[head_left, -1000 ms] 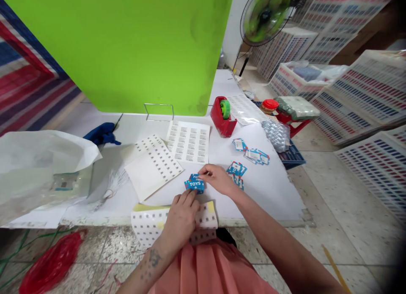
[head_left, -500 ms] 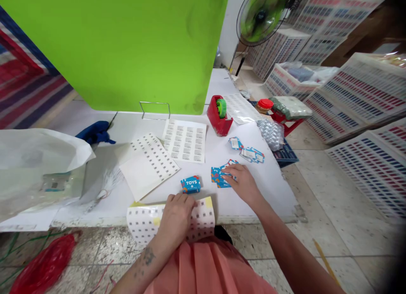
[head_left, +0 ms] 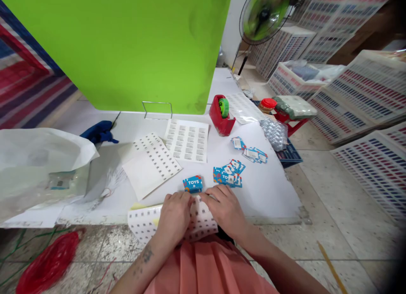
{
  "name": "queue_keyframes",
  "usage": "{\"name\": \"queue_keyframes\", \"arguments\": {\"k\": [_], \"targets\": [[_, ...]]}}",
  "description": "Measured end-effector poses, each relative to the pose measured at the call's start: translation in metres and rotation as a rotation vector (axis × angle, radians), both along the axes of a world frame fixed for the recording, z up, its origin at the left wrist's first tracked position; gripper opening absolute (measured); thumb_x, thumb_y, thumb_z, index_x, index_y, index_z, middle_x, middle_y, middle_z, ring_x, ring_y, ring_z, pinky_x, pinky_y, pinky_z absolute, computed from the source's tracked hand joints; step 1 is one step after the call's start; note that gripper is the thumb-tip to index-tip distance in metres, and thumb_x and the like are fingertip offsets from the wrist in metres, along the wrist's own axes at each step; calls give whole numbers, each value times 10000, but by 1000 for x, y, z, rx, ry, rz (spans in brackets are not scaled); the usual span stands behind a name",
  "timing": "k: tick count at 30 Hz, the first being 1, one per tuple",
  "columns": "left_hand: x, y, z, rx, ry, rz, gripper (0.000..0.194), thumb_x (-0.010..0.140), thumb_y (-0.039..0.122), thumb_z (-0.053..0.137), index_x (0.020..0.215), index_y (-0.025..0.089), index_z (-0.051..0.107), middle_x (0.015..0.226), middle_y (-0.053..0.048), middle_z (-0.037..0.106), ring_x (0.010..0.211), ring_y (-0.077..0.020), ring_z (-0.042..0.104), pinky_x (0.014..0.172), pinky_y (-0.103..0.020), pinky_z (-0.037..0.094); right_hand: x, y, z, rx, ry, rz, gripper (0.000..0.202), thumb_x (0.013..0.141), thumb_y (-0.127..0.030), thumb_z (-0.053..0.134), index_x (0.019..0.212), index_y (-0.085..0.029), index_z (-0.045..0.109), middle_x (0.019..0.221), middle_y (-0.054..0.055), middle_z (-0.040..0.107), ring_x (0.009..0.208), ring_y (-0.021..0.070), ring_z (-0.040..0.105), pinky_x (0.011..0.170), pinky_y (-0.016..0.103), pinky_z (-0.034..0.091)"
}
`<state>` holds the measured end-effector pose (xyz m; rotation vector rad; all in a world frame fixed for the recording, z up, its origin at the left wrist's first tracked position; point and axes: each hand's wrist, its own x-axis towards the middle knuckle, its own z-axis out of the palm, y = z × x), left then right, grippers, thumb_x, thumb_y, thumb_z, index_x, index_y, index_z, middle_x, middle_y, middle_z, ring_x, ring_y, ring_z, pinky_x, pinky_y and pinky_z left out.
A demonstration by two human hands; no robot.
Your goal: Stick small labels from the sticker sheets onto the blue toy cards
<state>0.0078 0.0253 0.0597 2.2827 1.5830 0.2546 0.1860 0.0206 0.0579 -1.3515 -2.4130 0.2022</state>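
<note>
A sheet of small square stickers [head_left: 142,223] hangs over the table's front edge, curving down towards my lap. Bent over its upper edge, my left hand [head_left: 176,211] has its fingers closed on the sheet. My right hand [head_left: 226,207] is at the sheet's right upper corner, fingers curled in and fingertips close to the left hand's; whether anything is pinched there is hidden. Just beyond the hands lies a stack of blue TOYS cards [head_left: 193,183]. To its right, blue cards with square stickers [head_left: 229,174] lie in a spread pile. Farther right are blue cards with white labels [head_left: 254,154].
Two more sticker sheets, one with code squares [head_left: 155,163] and one with barcodes [head_left: 187,141], lie behind the stack. A red tape dispenser [head_left: 221,116] stands beyond. A plastic bag [head_left: 41,167] covers the left side. A green board [head_left: 142,49] rises behind; plastic crates [head_left: 364,99] stand right.
My right hand has left the spread card pile and come left and nearer, to the sticker sheet beside my left hand. The left hand has stayed on the sheet.
</note>
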Motion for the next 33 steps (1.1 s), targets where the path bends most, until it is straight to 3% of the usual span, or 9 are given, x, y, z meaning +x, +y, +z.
{"name": "queue_keyframes", "arguments": {"k": [5, 8, 11, 16, 25, 33], "targets": [[-1, 0, 0, 9, 38, 9, 195, 895, 119, 380, 817, 184, 547, 777, -25, 601, 757, -202, 542, 703, -341, 357, -6, -1, 3, -51, 191, 6, 194, 893, -121, 439, 913, -202, 614, 879, 70, 636, 853, 211, 516, 797, 376, 402], [-4, -1, -1, 54, 60, -3, 163, 869, 106, 414, 843, 183, 555, 792, -29, 594, 757, -203, 530, 697, -344, 370, -7, 15, 5, -189, 396, -47, 136, 871, -121, 458, 849, -203, 564, 900, 53, 626, 879, 192, 539, 814, 348, 419], [-6, -2, -7, 151, 38, -74, 164, 859, 89, 436, 868, 179, 573, 964, -60, 612, 884, -217, 526, 766, -364, 399, -4, 40, -1, -318, 470, -132, 110, 841, -121, 476, 835, -202, 550, 890, 42, 619, 882, 182, 554, 797, 324, 428], [-5, -5, -17, 220, 7, -249, 244, 823, 57, 482, 1035, 139, 571, 1326, -99, 498, 1248, -259, 384, 948, -406, 371, -2, 72, -16, -492, 336, -181, 99, 829, -130, 490, 784, -180, 564, 802, 20, 600, 781, 154, 552, 723, 282, 408], [-1, -3, -17, 198, 41, -277, 214, 854, 119, 478, 1040, 135, 582, 1286, -110, 540, 1220, -275, 444, 920, -425, 395, -7, 84, -13, -528, 202, -132, 120, 836, -141, 498, 737, -171, 559, 796, 28, 590, 799, 155, 532, 730, 274, 380], [0, -1, -17, 223, 65, -276, 216, 853, 124, 481, 1041, 136, 585, 1257, -106, 554, 1207, -254, 451, 918, -410, 388, -5, 87, -21, -522, 164, -85, 109, 851, -154, 498, 755, -170, 547, 828, 32, 585, 856, 162, 512, 783, 280, 368]]}}
